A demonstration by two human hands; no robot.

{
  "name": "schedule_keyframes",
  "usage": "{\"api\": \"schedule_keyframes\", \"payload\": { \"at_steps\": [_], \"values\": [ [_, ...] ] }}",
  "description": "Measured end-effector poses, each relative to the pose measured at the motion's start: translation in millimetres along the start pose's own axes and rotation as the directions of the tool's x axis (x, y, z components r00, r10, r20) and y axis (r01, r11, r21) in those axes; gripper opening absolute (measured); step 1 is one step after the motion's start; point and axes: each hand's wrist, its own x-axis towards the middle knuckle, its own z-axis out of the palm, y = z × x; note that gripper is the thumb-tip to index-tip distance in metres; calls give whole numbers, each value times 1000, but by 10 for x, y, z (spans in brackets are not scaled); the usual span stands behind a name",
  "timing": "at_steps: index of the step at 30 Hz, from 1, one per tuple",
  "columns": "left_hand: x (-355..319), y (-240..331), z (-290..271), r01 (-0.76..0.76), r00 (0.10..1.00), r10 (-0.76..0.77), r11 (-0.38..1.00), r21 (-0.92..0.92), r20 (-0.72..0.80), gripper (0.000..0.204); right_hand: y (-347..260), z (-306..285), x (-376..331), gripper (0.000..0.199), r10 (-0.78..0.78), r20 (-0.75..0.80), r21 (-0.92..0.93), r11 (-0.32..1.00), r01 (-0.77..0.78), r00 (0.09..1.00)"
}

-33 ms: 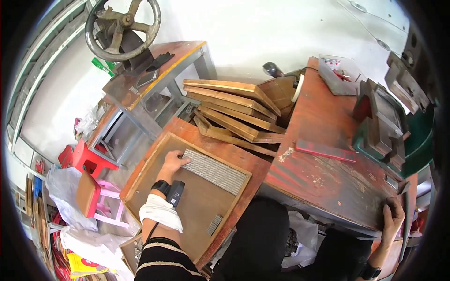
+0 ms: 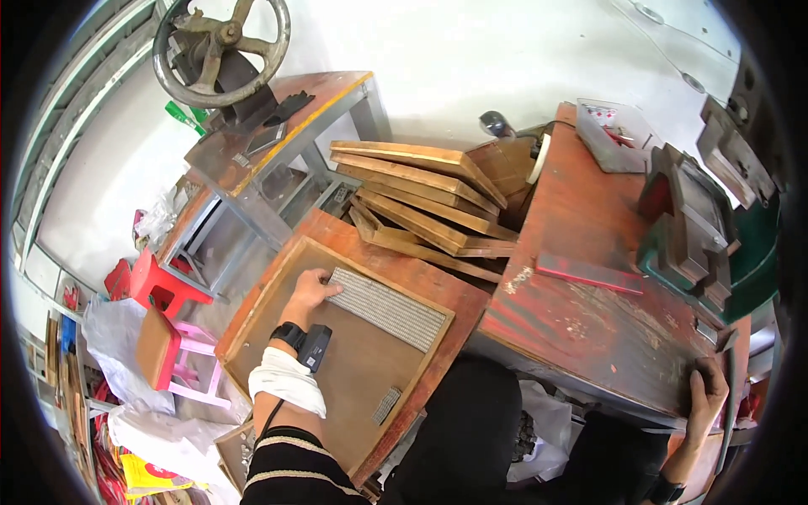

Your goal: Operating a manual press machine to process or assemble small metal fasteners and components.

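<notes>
My left hand (image 2: 316, 289) lies over a shallow wooden tray (image 2: 337, 370), its fingers bent at the left end of a block of small grey metal pieces (image 2: 387, 307). The pieces sit in tight rows along the tray's far side. Whatever is between the fingertips is too small to make out. A smaller cluster of similar pieces (image 2: 386, 405) rests near the tray's right side. At the front right corner of the red-brown workbench (image 2: 581, 202), my right hand (image 2: 709, 389) has its fingers curled beside a dark bar (image 2: 729, 379). Its grip is partly hidden.
Wooden trays (image 2: 421, 198) are stacked unevenly behind the work tray. A green and grey machine (image 2: 690, 227) stands on the right bench, near a red strip (image 2: 589, 274) and a clear plastic box (image 2: 613, 139). At left are a large handwheel (image 2: 227, 35) and pink stool (image 2: 198, 358).
The view has shifted very slightly. Both hands and the metal pieces keep their places.
</notes>
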Motion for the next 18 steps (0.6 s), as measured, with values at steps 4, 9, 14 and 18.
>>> {"api": "schedule_keyframes", "payload": {
  "at_steps": [4, 9, 14, 18],
  "values": [
    [100, 83, -87, -41, 996, 34, 996, 81, 84, 56, 52, -28, 19, 18, -2, 21, -5, 1000, 3, 1000],
    [65, 145, -136, 93, 985, -100, 994, 52, 142, 56, 59, -33, 15, 17, -6, 69, -24, 1000, 7, 998],
    [-24, 317, -128, -97, 995, 87, 963, 253, 49, 57, 60, -35, 4, 17, -35, 60, -66, 997, 39, 998],
    [-178, 625, -76, -50, 997, 22, 914, 404, 73, 52, 68, -30, -9, 17, -41, 66, -84, 995, 46, 997]
  ]
}}
